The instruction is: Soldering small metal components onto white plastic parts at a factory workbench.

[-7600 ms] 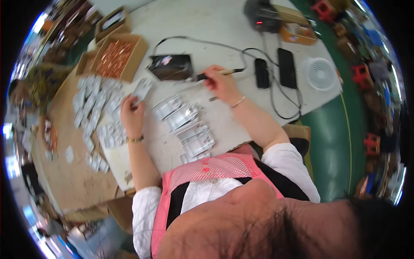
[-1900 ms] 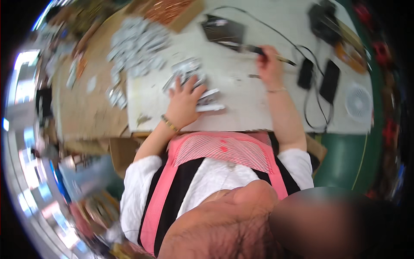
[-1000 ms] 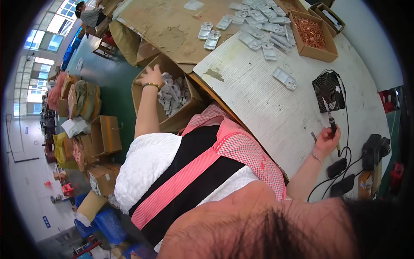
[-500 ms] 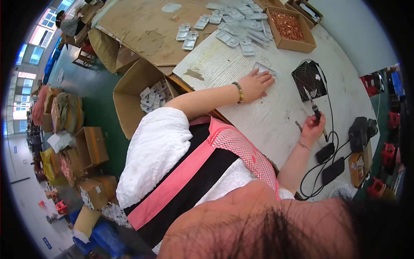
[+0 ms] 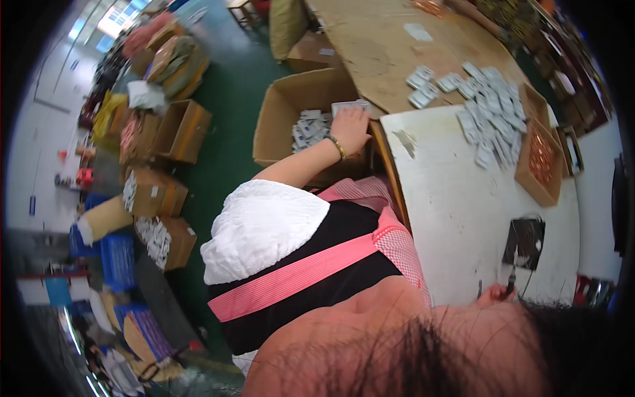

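Observation:
Over the near right part of an open cardboard box (image 5: 264, 132), my left hand (image 5: 352, 129) is closed on a pale plastic casing (image 5: 349, 105). Inside the box lie many similar white pieces (image 5: 309, 129), below and left of that hand. Low on the right, my right hand (image 5: 496, 294) is wrapped round the dark handle of a soldering iron (image 5: 511, 280). The iron points away toward a square black fan (image 5: 524, 242) on the white worktable (image 5: 450, 218). Hair at the lower edge hides part of the right hand and its forearm.
A heap of pale casings (image 5: 493, 112) covers the table's far side, beside a cardboard tray of copper-coloured small parts (image 5: 542, 159). A brown board (image 5: 377, 40) adjoins the table. Cartons (image 5: 178, 132) and blue crates (image 5: 119, 261) stand on the green floor at left.
My left hand has moved left from the white tabletop to above the cardboard box, carrying a casing. The view has swung left; my right hand still grips the iron.

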Action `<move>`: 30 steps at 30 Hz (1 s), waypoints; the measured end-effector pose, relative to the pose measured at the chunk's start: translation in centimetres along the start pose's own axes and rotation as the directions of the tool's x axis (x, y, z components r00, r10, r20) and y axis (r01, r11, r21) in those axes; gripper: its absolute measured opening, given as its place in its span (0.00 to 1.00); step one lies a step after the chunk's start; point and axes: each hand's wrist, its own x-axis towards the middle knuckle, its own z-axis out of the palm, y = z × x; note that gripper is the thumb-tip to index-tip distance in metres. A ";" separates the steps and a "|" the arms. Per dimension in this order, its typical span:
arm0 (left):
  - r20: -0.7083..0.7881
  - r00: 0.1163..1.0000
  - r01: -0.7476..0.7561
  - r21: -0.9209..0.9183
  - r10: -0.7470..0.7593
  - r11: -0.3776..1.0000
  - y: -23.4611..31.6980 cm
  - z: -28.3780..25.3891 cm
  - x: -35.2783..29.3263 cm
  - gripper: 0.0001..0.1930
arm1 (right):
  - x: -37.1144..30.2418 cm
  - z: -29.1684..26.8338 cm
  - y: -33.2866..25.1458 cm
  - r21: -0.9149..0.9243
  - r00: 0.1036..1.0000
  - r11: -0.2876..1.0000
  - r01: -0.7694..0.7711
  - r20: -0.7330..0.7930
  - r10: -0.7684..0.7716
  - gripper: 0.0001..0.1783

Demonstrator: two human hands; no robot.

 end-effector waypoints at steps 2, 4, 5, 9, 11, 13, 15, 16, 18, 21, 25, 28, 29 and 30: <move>0.023 0.986 0.159 0.144 -0.164 0.977 -2.3 -0.1 0.2 0.29 | 0.4 -0.6 0.3 0.008 0.990 0.999 -0.033 -0.135 0.034 0.10; -0.044 0.987 0.161 0.084 -0.158 0.983 -2.9 0.1 0.9 0.31 | 0.9 -0.8 0.6 0.013 0.991 0.998 -0.067 -0.112 0.068 0.10; -0.088 0.988 0.128 0.019 -0.125 0.992 -2.7 0.2 1.6 0.32 | 0.7 -1.0 0.3 0.007 0.991 0.997 -0.079 -0.105 0.079 0.10; -0.085 0.995 -0.072 -0.213 0.055 0.974 0.5 0.4 6.6 0.40 | -0.5 -0.5 -0.5 -0.007 0.997 0.999 -0.031 -0.066 0.031 0.12; -0.071 0.996 -0.064 -0.255 0.047 0.965 2.7 0.2 9.7 0.42 | -1.4 0.1 -0.5 -0.006 0.999 1.000 0.001 -0.038 -0.002 0.12; -0.003 1.000 -0.023 -0.271 0.023 0.962 4.6 -0.2 12.8 0.43 | -2.0 0.8 -0.5 -0.043 0.997 0.998 0.043 -0.055 -0.046 0.12; -0.005 1.000 0.010 -0.332 -0.012 0.943 6.5 -0.2 15.7 0.41 | -2.3 1.5 -0.6 -0.042 0.995 0.998 0.036 -0.093 -0.040 0.11; 0.044 0.997 0.070 -0.323 -0.059 0.944 7.0 -0.6 16.6 0.41 | -2.8 1.8 -0.8 -0.019 0.995 0.998 0.055 -0.086 -0.057 0.11; 0.116 0.986 0.157 -0.388 -0.121 0.908 8.6 -0.5 18.8 0.39 | -2.9 2.2 -0.9 -0.035 0.993 0.998 0.045 -0.108 -0.049 0.11; 0.176 0.981 0.150 -0.414 -0.083 0.898 10.0 -0.3 20.3 0.34 | -3.1 2.6 -1.0 -0.090 0.996 0.995 0.041 -0.072 -0.048 0.11; -0.044 0.999 -0.048 -0.496 0.030 0.867 12.0 0.8 18.7 0.29 | -3.2 3.0 -1.1 -0.103 0.994 0.993 0.049 -0.088 -0.058 0.11; -0.177 0.978 -0.189 -0.554 0.106 0.811 13.7 1.2 16.5 0.26 | -3.3 3.4 -1.1 -0.127 0.997 0.991 0.031 -0.067 -0.039 0.10; -0.236 0.957 -0.278 -0.580 0.169 0.765 14.3 1.3 15.7 0.24 | -3.3 3.5 -1.0 -0.138 0.997 0.990 0.036 -0.069 -0.046 0.10; -0.261 0.938 -0.343 -0.584 0.229 0.736 14.5 0.8 14.8 0.22 | -3.6 3.8 -1.2 -0.151 0.994 0.987 0.062 -0.085 -0.075 0.09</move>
